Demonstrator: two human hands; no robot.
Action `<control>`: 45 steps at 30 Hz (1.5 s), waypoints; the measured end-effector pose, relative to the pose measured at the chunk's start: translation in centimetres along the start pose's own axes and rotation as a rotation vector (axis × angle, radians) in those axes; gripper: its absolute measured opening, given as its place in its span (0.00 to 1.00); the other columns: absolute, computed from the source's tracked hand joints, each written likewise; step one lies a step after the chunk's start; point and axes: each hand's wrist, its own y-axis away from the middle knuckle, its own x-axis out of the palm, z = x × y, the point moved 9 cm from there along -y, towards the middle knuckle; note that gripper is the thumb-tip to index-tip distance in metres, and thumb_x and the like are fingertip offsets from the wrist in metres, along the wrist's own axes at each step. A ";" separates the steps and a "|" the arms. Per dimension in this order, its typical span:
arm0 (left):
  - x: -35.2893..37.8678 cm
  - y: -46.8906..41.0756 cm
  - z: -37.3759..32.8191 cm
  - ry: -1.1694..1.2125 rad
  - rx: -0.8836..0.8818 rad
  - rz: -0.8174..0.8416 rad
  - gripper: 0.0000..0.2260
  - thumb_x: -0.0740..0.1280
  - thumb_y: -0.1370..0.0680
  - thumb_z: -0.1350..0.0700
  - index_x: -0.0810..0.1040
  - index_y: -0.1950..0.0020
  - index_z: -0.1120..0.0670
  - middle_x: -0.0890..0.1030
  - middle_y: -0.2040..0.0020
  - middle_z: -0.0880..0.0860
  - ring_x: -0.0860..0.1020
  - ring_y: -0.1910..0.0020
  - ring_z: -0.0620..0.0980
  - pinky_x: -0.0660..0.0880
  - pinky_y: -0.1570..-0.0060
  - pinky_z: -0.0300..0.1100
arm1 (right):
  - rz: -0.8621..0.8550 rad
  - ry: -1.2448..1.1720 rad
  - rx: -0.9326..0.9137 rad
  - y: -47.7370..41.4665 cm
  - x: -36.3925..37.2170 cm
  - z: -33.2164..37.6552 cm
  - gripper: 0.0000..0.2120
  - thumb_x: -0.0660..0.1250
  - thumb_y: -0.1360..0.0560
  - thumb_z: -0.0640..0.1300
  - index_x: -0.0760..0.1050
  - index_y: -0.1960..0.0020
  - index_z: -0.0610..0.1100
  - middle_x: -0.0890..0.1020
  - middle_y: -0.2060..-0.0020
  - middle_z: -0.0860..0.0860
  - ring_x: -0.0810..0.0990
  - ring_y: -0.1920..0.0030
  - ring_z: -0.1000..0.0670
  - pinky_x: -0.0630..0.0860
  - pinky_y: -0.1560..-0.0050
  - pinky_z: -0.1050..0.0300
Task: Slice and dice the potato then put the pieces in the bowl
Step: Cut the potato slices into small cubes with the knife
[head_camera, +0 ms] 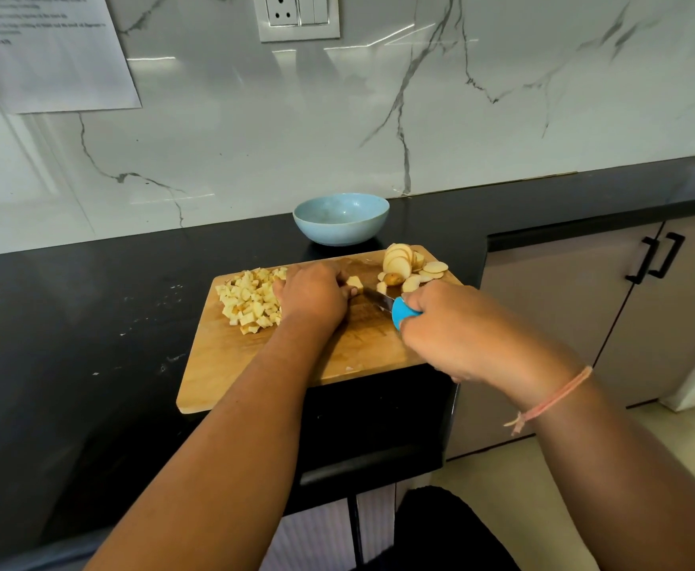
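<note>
A wooden cutting board (pixel 296 364) lies on the black counter. A heap of diced potato (pixel 251 296) covers its far left part. Round potato slices (pixel 403 261) lean and lie at the far right corner, with a skin end piece (pixel 392 278) beside them. My left hand (pixel 313 294) curls its fingers over a small stack of potato pieces (pixel 355 283) at the middle of the board. My right hand (pixel 457 327) grips the blue handle of a knife (pixel 403 313); its blade (pixel 376 299) points left and meets those pieces. The light blue bowl (pixel 341 218) stands behind the board.
The counter (pixel 69 323) stretches left and ends at a step to the right, where grey cabinets with black handles (pixel 659 257) stand lower. The marble wall carries a socket (pixel 298 14) and a paper sheet (pixel 49 51).
</note>
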 end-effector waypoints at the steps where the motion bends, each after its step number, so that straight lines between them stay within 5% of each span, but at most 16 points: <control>1: 0.0 0.0 0.0 -0.002 0.005 -0.001 0.11 0.65 0.21 0.47 0.78 0.42 0.48 0.78 0.41 0.51 0.69 0.36 0.53 0.63 0.36 0.50 | -0.019 -0.006 -0.008 0.0 -0.3 0.1 0.18 0.58 0.22 0.44 0.70 0.33 0.46 0.73 0.60 0.53 0.73 0.63 0.54 0.73 0.62 0.59; 4: 0.1 0.0 0.1 -0.007 0.012 -0.005 0.11 0.65 0.21 0.48 0.78 0.41 0.49 0.78 0.41 0.51 0.69 0.36 0.53 0.63 0.36 0.51 | -0.060 -0.035 -0.013 -0.5 -0.7 0.6 0.19 0.56 0.21 0.45 0.66 0.30 0.48 0.70 0.62 0.55 0.72 0.65 0.54 0.69 0.67 0.62; 12: 0.4 -0.5 0.4 0.026 -0.002 -0.003 0.10 0.65 0.21 0.49 0.79 0.41 0.47 0.79 0.41 0.50 0.70 0.36 0.53 0.64 0.36 0.50 | -0.048 -0.044 0.037 -3.8 2.0 0.6 0.20 0.56 0.20 0.47 0.65 0.28 0.46 0.76 0.47 0.49 0.75 0.48 0.50 0.76 0.45 0.54; 16: 0.4 -0.7 0.4 0.005 -0.005 0.015 0.10 0.65 0.21 0.50 0.78 0.40 0.47 0.78 0.40 0.50 0.69 0.35 0.53 0.64 0.37 0.49 | -0.051 -0.072 0.069 -4.7 3.1 0.8 0.20 0.57 0.21 0.47 0.65 0.30 0.47 0.73 0.52 0.51 0.75 0.48 0.49 0.76 0.44 0.53; 31: 0.3 -0.4 0.5 0.020 -0.040 -0.028 0.09 0.64 0.21 0.51 0.80 0.43 0.48 0.79 0.43 0.51 0.71 0.37 0.53 0.63 0.35 0.51 | 0.056 0.023 0.014 -1.1 2.3 1.4 0.19 0.56 0.22 0.43 0.66 0.32 0.46 0.70 0.62 0.51 0.71 0.65 0.52 0.71 0.63 0.57; 45: 0.4 -0.4 0.8 0.041 -0.032 -0.038 0.09 0.65 0.21 0.49 0.80 0.44 0.50 0.80 0.44 0.50 0.73 0.40 0.51 0.64 0.36 0.50 | -0.034 -0.038 0.036 -2.2 1.9 1.4 0.19 0.54 0.20 0.48 0.65 0.29 0.48 0.76 0.52 0.50 0.77 0.54 0.49 0.77 0.53 0.54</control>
